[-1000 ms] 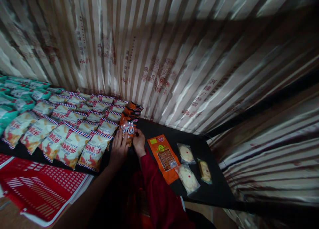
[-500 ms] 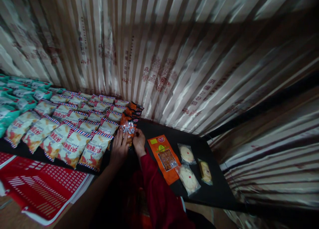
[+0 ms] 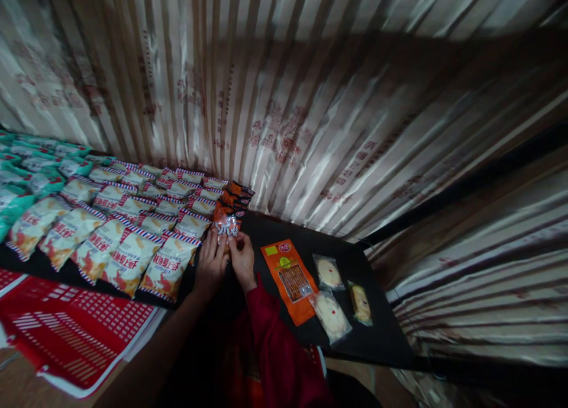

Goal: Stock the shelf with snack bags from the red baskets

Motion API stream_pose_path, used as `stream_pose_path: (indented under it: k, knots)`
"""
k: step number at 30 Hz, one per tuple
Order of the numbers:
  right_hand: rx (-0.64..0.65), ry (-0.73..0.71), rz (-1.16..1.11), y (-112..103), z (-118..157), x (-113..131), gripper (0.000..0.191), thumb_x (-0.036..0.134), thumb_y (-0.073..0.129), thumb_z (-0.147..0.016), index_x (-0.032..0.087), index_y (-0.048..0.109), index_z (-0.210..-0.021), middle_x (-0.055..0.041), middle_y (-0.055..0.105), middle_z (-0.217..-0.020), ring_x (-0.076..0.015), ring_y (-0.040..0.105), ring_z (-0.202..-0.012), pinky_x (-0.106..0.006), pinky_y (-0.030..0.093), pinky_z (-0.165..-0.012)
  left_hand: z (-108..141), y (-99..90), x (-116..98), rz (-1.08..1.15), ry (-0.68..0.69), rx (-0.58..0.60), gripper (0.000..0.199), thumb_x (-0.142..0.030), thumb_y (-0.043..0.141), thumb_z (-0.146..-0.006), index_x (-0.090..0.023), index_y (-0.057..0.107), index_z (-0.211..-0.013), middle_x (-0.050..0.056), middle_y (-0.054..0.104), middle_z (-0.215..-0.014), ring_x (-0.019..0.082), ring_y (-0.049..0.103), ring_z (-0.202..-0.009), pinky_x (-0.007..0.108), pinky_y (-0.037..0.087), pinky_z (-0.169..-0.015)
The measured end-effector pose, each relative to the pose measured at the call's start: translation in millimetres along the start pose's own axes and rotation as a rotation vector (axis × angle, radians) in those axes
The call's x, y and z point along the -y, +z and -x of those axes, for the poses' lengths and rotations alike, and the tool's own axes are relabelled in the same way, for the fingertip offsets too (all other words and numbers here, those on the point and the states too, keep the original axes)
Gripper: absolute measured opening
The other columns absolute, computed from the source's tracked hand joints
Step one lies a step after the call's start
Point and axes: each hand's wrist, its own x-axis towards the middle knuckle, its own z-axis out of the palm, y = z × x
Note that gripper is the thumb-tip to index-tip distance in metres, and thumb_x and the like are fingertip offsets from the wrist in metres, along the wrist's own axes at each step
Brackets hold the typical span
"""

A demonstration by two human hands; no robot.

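An orange and dark snack bag [image 3: 226, 223] lies at the front of a short row of similar orange bags [image 3: 237, 190] on the black table. My left hand [image 3: 210, 263] rests on its lower left side, fingers stretched out flat. At the bag's lower right, my right hand [image 3: 242, 259] is closed, thumb and fingers pinching the bag near its edge. My fingers cover the bag's lower part. Just left of my hands stand rows of white snack bags [image 3: 167, 266] with red and blue striped edges.
Teal bags [image 3: 42, 183] fill the far left. On the right of the black table [image 3: 386, 331] lie a flat orange packet [image 3: 290, 282], two round white packets [image 3: 329, 273] [image 3: 331, 316] and a small yellow packet [image 3: 360, 303]. A red basket [image 3: 84, 331] sits below the front edge; a pleated curtain [image 3: 284, 100] hangs behind.
My right hand has shifted slightly left and down along the orange bag, its fingers now over the bag's lower right. My left hand stays beside it, fingers on the bag's lower part.
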Motion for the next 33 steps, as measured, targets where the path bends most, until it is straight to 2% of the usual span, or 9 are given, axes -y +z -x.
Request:
stream_pose_path:
  k: [5, 9, 14, 21, 27, 33]
  knots:
    - [-0.015, 0.005, 0.102, 3.3, -1.0, 2.0, 0.035, 0.048, 0.058, -0.078, 0.018, 0.062, -0.094, -0.0041, 0.066, -0.084, -0.0186, 0.060, -0.075, -0.030, 0.047, -0.072, 0.7, 4.6, 2.2, 0.006, 0.020, -0.032, 0.057, -0.020, 0.041, -0.091, -0.011, 0.027, -0.145, 0.021, 0.025, -0.151, 0.030, 0.020, -0.141, 0.047, 0.033, -0.109]
    - [-0.038, -0.021, 0.134, 6.2, 0.4, -0.6, 0.036, 0.048, 0.055, -0.080, 0.018, 0.061, -0.099, -0.0058, 0.066, -0.089, -0.0196, 0.061, -0.079, -0.031, 0.047, -0.075, 0.6, 3.9, 1.6, 0.033, 0.021, -0.060, 0.057, -0.023, 0.039, -0.092, -0.008, 0.024, -0.146, 0.023, 0.028, -0.149, 0.029, 0.021, -0.141, 0.047, 0.033, -0.108]
    - [-0.041, -0.039, 0.163, 10.2, 2.3, -4.9, 0.037, 0.048, 0.052, -0.083, 0.017, 0.059, -0.102, -0.0076, 0.066, -0.093, -0.0212, 0.062, -0.083, -0.033, 0.047, -0.077, -0.6, -2.7, 0.2, 0.054, 0.026, -0.121, 0.050, -0.019, 0.038, -0.092, -0.007, 0.035, -0.140, 0.024, 0.036, -0.145, 0.030, 0.025, -0.140, 0.048, 0.036, -0.106]
    - [-0.054, -0.087, 0.153, 13.1, -0.3, -6.5, 0.036, 0.046, 0.052, -0.083, 0.017, 0.059, -0.101, -0.0089, 0.065, -0.096, -0.0217, 0.061, -0.087, -0.034, 0.047, -0.081, -2.0, -14.2, -2.5, 0.107, 0.018, -0.155, 0.038, -0.010, 0.035, -0.088, -0.012, 0.056, -0.119, 0.018, 0.055, -0.128, 0.027, 0.045, -0.127, 0.045, 0.043, -0.101]
    - [-0.076, -0.081, 0.177, 15.4, -0.2, -7.2, 0.034, 0.046, 0.050, -0.084, 0.017, 0.058, -0.100, -0.0088, 0.064, -0.096, -0.0211, 0.060, -0.087, -0.034, 0.047, -0.080, -4.7, -18.0, -4.0, 0.125, -0.013, -0.155, 0.039, -0.010, 0.036, -0.085, -0.014, 0.057, -0.118, 0.015, 0.058, -0.122, 0.026, 0.049, -0.121, 0.046, 0.045, -0.099]
    - [-0.085, -0.074, 0.162, 16.9, -1.2, -6.6, 0.036, 0.047, 0.051, -0.084, 0.017, 0.057, -0.101, -0.0085, 0.064, -0.096, -0.0205, 0.060, -0.085, -0.033, 0.047, -0.080, -1.7, -11.7, -2.1, 0.108, -0.010, -0.134, 0.040, -0.010, 0.038, -0.085, -0.011, 0.055, -0.121, 0.017, 0.057, -0.125, 0.027, 0.047, -0.124, 0.045, 0.043, -0.101]
